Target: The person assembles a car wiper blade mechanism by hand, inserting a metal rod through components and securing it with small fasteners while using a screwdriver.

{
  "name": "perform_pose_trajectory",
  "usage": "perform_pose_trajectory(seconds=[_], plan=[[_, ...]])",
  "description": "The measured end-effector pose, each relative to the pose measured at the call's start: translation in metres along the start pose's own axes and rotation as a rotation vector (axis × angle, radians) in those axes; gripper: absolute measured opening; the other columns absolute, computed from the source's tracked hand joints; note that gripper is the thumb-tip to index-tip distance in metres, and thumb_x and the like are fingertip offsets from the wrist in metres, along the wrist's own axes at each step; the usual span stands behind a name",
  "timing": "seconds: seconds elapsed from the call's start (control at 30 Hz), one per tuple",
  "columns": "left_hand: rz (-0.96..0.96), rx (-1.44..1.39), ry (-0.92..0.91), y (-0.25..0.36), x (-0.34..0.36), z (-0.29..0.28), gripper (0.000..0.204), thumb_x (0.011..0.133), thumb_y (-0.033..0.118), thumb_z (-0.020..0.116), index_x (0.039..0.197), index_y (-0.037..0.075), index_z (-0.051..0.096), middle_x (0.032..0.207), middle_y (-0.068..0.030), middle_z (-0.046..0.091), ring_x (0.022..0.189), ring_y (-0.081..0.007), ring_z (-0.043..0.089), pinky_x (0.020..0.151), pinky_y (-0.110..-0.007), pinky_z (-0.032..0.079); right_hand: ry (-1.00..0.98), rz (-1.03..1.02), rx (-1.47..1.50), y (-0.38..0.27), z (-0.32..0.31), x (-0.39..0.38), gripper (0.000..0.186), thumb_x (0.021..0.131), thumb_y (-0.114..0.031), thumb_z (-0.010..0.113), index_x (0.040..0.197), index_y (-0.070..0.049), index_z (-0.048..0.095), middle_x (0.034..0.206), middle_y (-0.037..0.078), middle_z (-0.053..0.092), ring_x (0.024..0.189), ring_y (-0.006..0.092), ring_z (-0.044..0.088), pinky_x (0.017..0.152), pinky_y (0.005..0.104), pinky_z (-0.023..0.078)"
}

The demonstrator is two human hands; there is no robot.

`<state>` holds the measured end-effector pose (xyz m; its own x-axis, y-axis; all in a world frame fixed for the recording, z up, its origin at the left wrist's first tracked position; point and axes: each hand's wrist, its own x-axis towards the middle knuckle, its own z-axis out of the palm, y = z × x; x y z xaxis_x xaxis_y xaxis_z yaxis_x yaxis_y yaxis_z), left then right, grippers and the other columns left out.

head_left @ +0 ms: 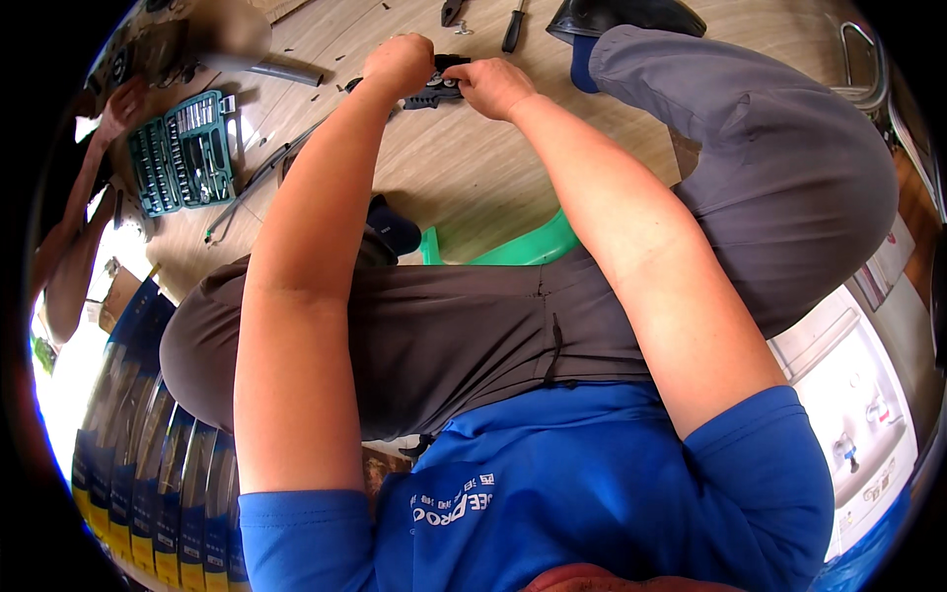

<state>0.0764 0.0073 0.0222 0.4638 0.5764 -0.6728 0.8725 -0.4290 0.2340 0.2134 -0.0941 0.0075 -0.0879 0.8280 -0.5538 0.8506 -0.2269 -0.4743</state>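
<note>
My left hand (400,65) is closed, with its fingers curled at the left side of a small black mechanical part (430,97) near the top of the view. Whatever its fingers grip is hidden behind the knuckles. From the other side, my right hand (495,89) reaches in with bent fingers and pinches the part's right edge. Small shiny metal pieces show on the part between the two hands. Just beyond lie black-handled pliers (451,12) and a screwdriver (512,34) with a dark handle.
An opened green socket set (183,153) lies at the left, beside another person's hand (124,105). A long black rod (264,170) and a grey tube (286,72) rest on the wood-look floor. Green plastic (528,245) shows by my legs. Boxes (163,493) stand lower left.
</note>
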Motion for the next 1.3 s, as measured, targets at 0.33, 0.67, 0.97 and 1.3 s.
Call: perform_pose_trajectory(seconds=[0.33, 0.67, 0.97, 1.3], plan=[[0.017, 0.018, 0.116, -0.002, 0.006, 0.013, 0.014, 0.083, 0.019, 0.062, 0.092, 0.013, 0.070, 0.098, -0.0115, 0.068, 0.095, -0.0324, 0.064, 0.079, -0.043, 0.051, 0.020, 0.003, 0.036, 0.000, 0.001, 0.000, 0.037, 0.089, -0.020, 0.047, 0.120, -0.031, 0.065, 0.114, 0.006, 0.067, 0.107, 0.0250, 0.062, 0.094, 0.0391, 0.049], [-0.051, -0.003, 0.128, 0.010, 0.000, 0.009, 0.018, 0.082, 0.016, 0.057, 0.092, 0.014, 0.071, 0.099, -0.0138, 0.069, 0.094, -0.0330, 0.066, 0.080, -0.043, 0.053, 0.014, 0.008, 0.055, 0.002, 0.002, 0.002, 0.036, 0.088, -0.021, 0.049, 0.119, -0.030, 0.066, 0.114, 0.006, 0.067, 0.106, 0.0250, 0.062, 0.095, 0.0386, 0.048], [-0.099, -0.145, 0.196, -0.013, 0.008, 0.023, 0.014, 0.077, 0.014, 0.062, 0.089, 0.012, 0.071, 0.094, -0.0138, 0.069, 0.091, -0.0333, 0.066, 0.079, -0.042, 0.053, -0.001, -0.024, 0.069, -0.009, 0.000, 0.003, 0.036, 0.088, -0.021, 0.050, 0.119, -0.029, 0.066, 0.115, 0.005, 0.067, 0.108, 0.0244, 0.061, 0.095, 0.0379, 0.048], [0.007, -0.132, 0.096, -0.003, 0.006, 0.016, 0.021, 0.079, 0.004, 0.058, 0.096, 0.009, 0.070, 0.103, -0.0175, 0.068, 0.097, -0.0346, 0.065, 0.081, -0.042, 0.054, 0.005, 0.015, 0.059, 0.001, 0.002, 0.003, 0.036, 0.088, -0.021, 0.049, 0.119, -0.028, 0.066, 0.115, 0.005, 0.067, 0.108, 0.0238, 0.061, 0.095, 0.0380, 0.048]])
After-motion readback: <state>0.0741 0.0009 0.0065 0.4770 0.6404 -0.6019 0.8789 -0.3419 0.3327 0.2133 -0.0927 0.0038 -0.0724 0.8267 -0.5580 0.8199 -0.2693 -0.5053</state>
